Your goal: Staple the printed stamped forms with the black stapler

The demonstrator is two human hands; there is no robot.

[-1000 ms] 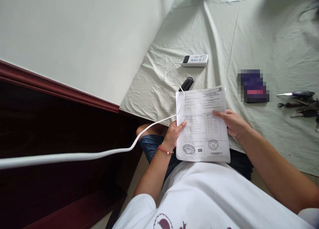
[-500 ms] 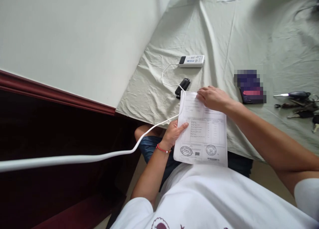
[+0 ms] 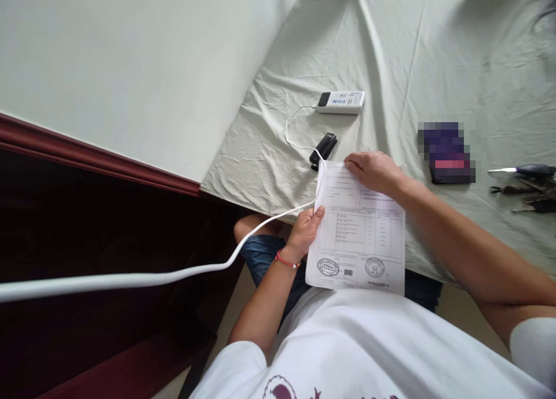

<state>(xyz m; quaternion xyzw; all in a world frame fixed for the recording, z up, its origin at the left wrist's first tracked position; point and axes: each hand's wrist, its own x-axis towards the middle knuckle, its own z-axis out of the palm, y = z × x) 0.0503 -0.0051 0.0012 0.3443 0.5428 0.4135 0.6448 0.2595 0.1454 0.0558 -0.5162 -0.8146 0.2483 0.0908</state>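
The papers (image 3: 347,225) look light and bendable, likely to crease, so the side edges seem the best hold. They lie between the table (image 3: 391,51) and the shirt (image 3: 360,329). The left hand (image 3: 305,232) grips their left edge; the right hand (image 3: 376,170) curls over the top, whether pinching I cannot tell. The top sheet is white, with a printed grid and 2 dark stamps (image 3: 375,267) low down.

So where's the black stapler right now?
In the head view, the black stapler lies on the cloth-covered table, left of the right hand, between the white device and the top left corner of the papers.
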